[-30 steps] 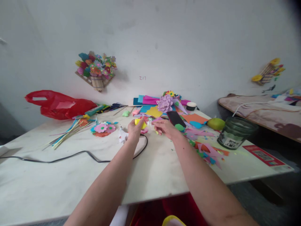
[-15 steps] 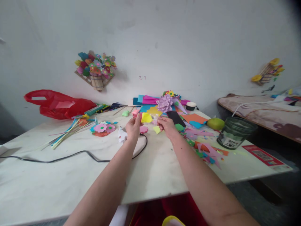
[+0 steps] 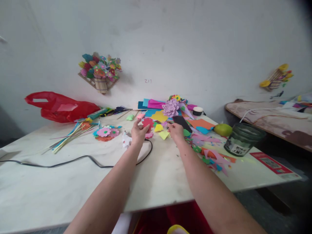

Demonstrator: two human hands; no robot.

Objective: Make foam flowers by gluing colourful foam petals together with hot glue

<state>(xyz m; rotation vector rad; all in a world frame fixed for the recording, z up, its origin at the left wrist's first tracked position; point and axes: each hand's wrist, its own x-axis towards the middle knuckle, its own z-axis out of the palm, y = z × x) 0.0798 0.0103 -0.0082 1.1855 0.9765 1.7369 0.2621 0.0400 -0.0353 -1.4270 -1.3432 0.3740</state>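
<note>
My left hand is over the table with thumb and fingers apart, beside a red flower-shaped cutout and just above a pink scalloped cutout. Nothing shows in its grasp. My right hand has its fingertips pinched together beside a small, pale purple, shiny piece; whether they hold it is unclear. Between both hands lie a bright yellow piece and a pale yellow cutout. A white, dotted object sits left of my left wrist, its cord partly behind my forearm.
Foam sheets and a purple flower lie at the back, near a black phone-like slab. Scraps, a yellow-green fruit and a glass jar are at right. Layered flowers, strips and a red bag are left.
The bright yellow piece has left my left hand and now lies between the hands. My left fingers have spread, uncovering the red cutout. My right hand has shifted slightly right.
</note>
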